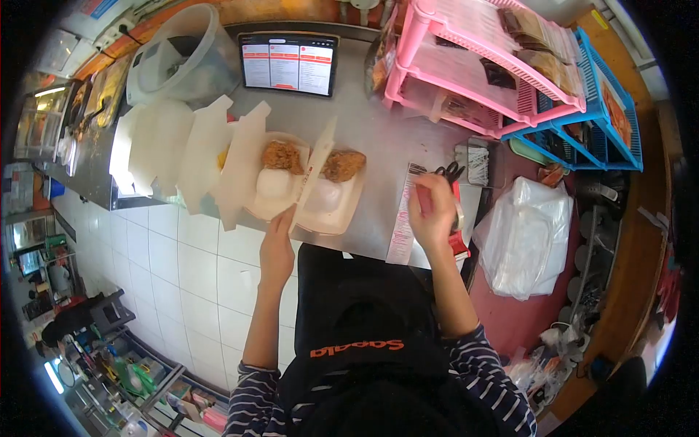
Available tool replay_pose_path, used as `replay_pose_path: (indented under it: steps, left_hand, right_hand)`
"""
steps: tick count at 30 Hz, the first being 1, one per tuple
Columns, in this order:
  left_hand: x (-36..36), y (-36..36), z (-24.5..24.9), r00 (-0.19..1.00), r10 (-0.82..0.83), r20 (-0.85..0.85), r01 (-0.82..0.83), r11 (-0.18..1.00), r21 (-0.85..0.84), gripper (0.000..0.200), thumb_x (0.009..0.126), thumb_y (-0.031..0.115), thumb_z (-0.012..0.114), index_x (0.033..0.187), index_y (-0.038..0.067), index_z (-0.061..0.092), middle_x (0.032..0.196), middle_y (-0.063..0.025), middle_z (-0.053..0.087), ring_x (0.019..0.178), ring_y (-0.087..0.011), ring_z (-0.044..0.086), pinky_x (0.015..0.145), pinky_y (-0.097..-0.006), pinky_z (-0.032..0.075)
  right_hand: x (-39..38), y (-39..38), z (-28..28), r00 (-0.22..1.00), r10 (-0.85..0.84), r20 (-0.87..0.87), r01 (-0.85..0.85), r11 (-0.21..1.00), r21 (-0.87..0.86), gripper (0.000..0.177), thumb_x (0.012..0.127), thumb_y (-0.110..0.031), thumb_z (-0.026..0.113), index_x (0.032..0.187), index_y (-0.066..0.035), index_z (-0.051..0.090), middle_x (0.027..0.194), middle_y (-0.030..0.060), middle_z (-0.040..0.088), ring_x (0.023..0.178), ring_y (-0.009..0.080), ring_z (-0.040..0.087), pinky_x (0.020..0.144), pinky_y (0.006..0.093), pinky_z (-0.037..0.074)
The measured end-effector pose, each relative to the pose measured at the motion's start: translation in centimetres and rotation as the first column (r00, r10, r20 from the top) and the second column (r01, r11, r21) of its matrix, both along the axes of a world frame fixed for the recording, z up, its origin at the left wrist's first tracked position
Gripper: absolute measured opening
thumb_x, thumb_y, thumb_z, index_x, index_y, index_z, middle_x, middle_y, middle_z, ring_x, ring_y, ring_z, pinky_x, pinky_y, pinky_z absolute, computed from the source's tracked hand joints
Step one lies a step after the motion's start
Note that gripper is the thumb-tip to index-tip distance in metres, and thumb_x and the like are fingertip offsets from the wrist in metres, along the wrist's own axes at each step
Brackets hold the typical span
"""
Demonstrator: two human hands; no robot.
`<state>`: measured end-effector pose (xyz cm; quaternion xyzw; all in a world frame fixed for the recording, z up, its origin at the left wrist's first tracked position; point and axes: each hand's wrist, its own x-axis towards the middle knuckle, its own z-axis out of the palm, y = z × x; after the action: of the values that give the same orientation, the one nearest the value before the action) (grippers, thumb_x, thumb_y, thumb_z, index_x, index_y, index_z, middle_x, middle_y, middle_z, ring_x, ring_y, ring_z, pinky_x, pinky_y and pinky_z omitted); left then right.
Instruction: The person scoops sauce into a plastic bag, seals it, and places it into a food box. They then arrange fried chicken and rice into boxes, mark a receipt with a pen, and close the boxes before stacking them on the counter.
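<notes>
My left hand (277, 244) has its fingers together at the lower edge of an upright paper box lid (314, 164). This lid stands between two open paper food boxes. The right-hand box (348, 211) holds fried chicken (344, 166) and a white mound of rice (325, 195). Fried chicken (282, 156) and rice (275, 183) also lie in the box to its left. My right hand (433, 207) is curled above a printed paper slip (402, 226), close to the black-handled scissors (453, 172). Whatever its fingers may hold is hidden.
More open boxes (193, 156) stand in a row at left. Behind are a tablet (287, 64) and a clear plastic tub (196, 62). To the right are pink shelves (466, 65), a blue rack (611, 109), clear plastic bags (528, 240) and a red tape dispenser (459, 244).
</notes>
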<state>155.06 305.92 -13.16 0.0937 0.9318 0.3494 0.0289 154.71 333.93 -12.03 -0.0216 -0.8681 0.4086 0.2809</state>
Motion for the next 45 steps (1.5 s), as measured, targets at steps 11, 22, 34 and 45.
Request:
replay_pose_path:
  steps: [11, 22, 34, 45]
  left_hand:
    - [3.7, -3.0, -1.8, 0.991, 0.015, 0.131, -0.010, 0.999, -0.040, 0.040, 0.081, 0.000, 0.044, 0.121, 0.004, 0.051, 0.122, -0.0166, 0.052, 0.111, -0.0331, 0.050, 0.094, -0.0388, 0.039]
    - [5.8, 1.1, -6.2, 0.844, 0.160, 0.511, -0.388, 0.841, 0.378, 0.042, 0.087, 0.010, 0.043, 0.128, -0.002, 0.042, 0.119, -0.0237, 0.052, 0.112, -0.0321, 0.050, 0.093, -0.0332, 0.038]
    - [4.7, -0.9, -10.1, 0.913, -0.156, 0.376, 0.072, 0.971, 0.228, 0.047, 0.092, 0.032, 0.040, 0.127, 0.000, 0.038, 0.126, -0.0165, 0.036, 0.119, -0.0277, 0.034, 0.100, -0.0364, 0.030]
    - [-0.7, -0.8, -7.2, 0.614, -0.035, 0.789, -0.383, 0.860, 0.336, 0.035, 0.087, 0.028, 0.056, 0.110, 0.002, 0.052, 0.100, -0.0086, 0.058, 0.091, -0.0176, 0.054, 0.081, -0.0315, 0.043]
  right_hand:
    - [-0.5, -0.4, -5.4, 0.880, 0.291, 0.376, -0.398, 0.884, 0.246, 0.023, 0.066, -0.002, 0.064, 0.089, -0.007, 0.061, 0.099, 0.0080, 0.063, 0.095, 0.0267, 0.058, 0.083, 0.0362, 0.047]
    - [7.5, -4.2, -7.2, 0.781, 0.135, 0.610, 0.185, 0.882, -0.433, 0.034, 0.073, 0.007, 0.057, 0.105, 0.000, 0.051, 0.100, 0.0207, 0.063, 0.088, 0.0296, 0.064, 0.073, 0.0335, 0.051]
    - [8.4, -3.0, -9.8, 0.811, 0.275, 0.516, -0.080, 0.926, -0.369, 0.042, 0.077, 0.003, 0.052, 0.119, -0.002, 0.052, 0.102, 0.0165, 0.058, 0.091, 0.0296, 0.060, 0.078, 0.0320, 0.048]
    - [5.1, -4.1, -6.8, 0.447, 0.148, 0.882, 0.030, 0.983, -0.180, 0.070, 0.081, -0.056, 0.049, 0.115, 0.005, 0.050, 0.107, 0.0285, 0.048, 0.099, 0.0398, 0.053, 0.088, 0.0424, 0.043]
